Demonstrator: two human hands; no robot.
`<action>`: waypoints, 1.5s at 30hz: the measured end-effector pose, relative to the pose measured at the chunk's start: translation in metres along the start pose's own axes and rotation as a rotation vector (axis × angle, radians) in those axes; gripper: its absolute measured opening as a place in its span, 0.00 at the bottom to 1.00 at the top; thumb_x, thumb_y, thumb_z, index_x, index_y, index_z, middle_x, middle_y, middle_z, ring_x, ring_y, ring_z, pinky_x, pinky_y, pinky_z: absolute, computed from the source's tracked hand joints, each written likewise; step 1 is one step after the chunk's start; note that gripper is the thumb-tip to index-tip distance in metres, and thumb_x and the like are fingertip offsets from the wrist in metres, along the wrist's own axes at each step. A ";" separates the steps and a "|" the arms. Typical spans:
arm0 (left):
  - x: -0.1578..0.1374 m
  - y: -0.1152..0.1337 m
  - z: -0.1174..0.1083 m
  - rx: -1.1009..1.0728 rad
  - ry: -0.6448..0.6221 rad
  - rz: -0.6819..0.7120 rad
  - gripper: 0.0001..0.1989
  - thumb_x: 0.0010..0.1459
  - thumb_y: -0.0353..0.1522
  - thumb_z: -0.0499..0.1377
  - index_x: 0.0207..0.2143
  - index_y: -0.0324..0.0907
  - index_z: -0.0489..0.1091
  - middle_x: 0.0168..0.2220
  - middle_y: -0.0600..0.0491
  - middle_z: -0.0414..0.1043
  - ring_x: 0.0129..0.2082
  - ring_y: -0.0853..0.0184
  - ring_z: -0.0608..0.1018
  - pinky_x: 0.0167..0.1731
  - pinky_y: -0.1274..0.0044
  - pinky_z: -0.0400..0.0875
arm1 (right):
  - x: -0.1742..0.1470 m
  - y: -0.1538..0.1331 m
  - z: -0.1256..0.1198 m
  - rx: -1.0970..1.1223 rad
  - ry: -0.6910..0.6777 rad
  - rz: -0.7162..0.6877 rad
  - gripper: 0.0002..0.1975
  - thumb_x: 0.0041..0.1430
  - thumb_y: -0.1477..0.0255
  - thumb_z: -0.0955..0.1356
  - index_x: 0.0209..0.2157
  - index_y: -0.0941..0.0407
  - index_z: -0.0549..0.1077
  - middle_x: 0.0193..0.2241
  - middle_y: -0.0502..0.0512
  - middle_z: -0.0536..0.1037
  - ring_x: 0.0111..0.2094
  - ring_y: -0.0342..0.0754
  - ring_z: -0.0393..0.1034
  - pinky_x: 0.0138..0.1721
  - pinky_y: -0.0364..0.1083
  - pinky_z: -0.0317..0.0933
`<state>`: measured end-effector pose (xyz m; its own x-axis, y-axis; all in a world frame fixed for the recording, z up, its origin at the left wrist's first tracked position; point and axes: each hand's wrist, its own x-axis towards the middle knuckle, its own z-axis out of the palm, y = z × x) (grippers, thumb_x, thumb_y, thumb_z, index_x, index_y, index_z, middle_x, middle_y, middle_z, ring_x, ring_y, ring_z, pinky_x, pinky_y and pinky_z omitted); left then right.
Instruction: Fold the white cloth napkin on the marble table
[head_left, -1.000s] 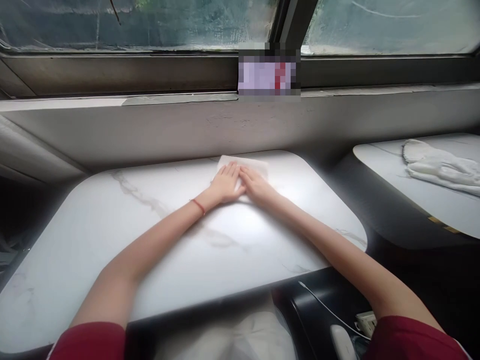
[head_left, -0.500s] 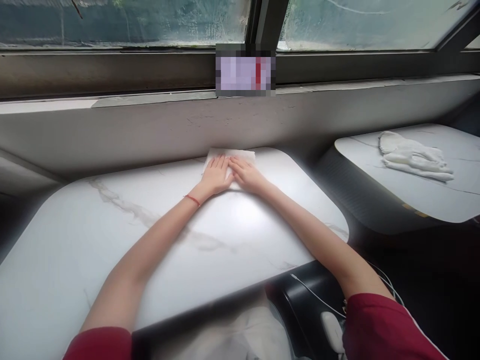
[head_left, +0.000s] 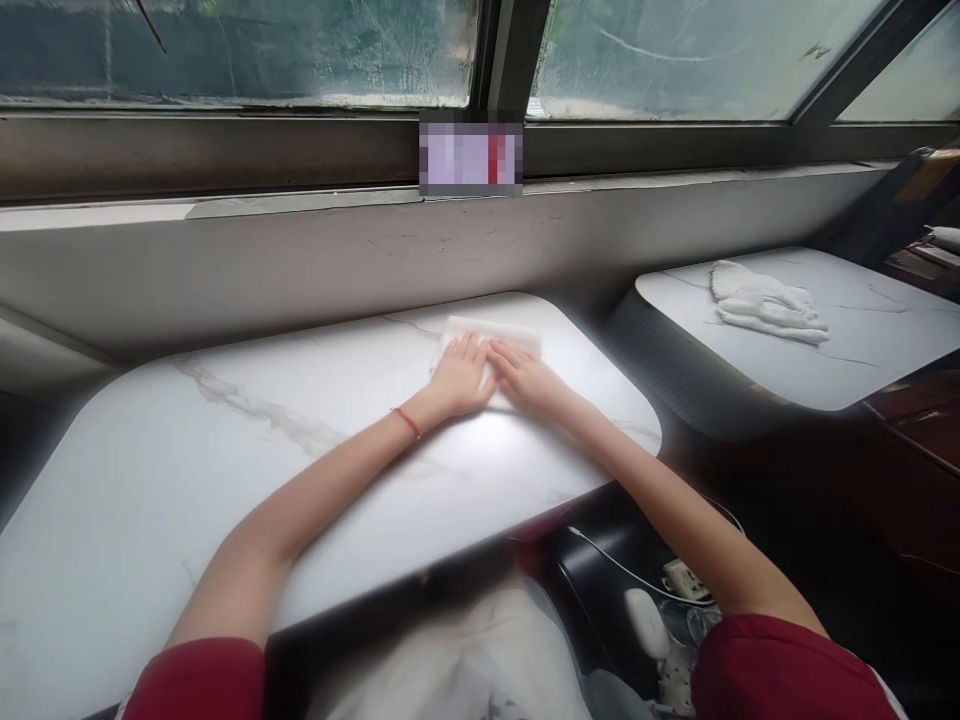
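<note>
Both palms press a folded white cloth (head_left: 491, 325) flat on a white marble-patterned table (head_left: 225, 470). On the cloth's left part lies my left hand (head_left: 463, 375), its fingers stretched out and pointing away from me; a red string bracelet circles that wrist. My right hand (head_left: 527, 378) rests on the right part, fingers extended, their tips meeting those of the left hand. Between and around the hands the cloth's edges show, while its middle is hidden beneath them.
Another white table (head_left: 870, 320) stands at the right, carrying a crumpled white cloth (head_left: 769, 303). Behind runs a pale wall (head_left: 315, 255) below windows. Under the near table edge are a white cable (head_left: 622, 575), a white rounded device (head_left: 646, 622) and a power strip (head_left: 684, 580).
My two hands and the cloth under them have slid right and a little nearer to me, away from the back edge of the table. The view has turned slightly to the right.
</note>
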<state>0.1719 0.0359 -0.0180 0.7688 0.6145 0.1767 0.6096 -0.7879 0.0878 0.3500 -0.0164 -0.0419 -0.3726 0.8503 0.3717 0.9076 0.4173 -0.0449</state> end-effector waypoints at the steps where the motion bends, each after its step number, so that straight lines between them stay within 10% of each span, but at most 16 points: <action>1: -0.002 0.009 0.000 -0.010 -0.006 0.030 0.34 0.67 0.40 0.45 0.68 0.25 0.51 0.70 0.32 0.47 0.72 0.50 0.51 0.69 0.60 0.46 | -0.013 -0.002 -0.004 -0.016 0.012 0.015 0.28 0.66 0.73 0.55 0.64 0.67 0.62 0.65 0.70 0.63 0.68 0.59 0.55 0.64 0.62 0.56; 16: 0.044 0.121 0.028 -0.111 0.023 0.291 0.35 0.65 0.40 0.49 0.67 0.27 0.53 0.70 0.32 0.49 0.71 0.48 0.53 0.68 0.58 0.47 | -0.136 0.022 -0.057 -0.194 -0.052 0.230 0.30 0.68 0.69 0.53 0.67 0.70 0.57 0.67 0.73 0.59 0.69 0.60 0.52 0.64 0.62 0.57; 34: 0.109 0.012 0.025 -0.080 0.074 -0.163 0.30 0.67 0.33 0.41 0.68 0.26 0.52 0.71 0.38 0.51 0.71 0.57 0.53 0.70 0.65 0.43 | 0.039 0.093 0.009 0.076 -0.024 0.272 0.30 0.62 0.72 0.54 0.64 0.63 0.62 0.66 0.66 0.62 0.68 0.58 0.54 0.65 0.62 0.51; 45: 0.087 0.014 0.021 -0.073 0.032 -0.121 0.30 0.68 0.35 0.41 0.67 0.27 0.53 0.71 0.36 0.48 0.72 0.55 0.52 0.70 0.63 0.43 | 0.022 0.069 0.006 0.016 0.016 0.226 0.28 0.63 0.71 0.54 0.62 0.63 0.64 0.64 0.67 0.65 0.66 0.59 0.57 0.64 0.60 0.52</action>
<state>0.2518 0.0790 -0.0224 0.6834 0.7044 0.1918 0.6806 -0.7098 0.1816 0.4035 0.0336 -0.0425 -0.1566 0.9177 0.3650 0.9646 0.2214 -0.1430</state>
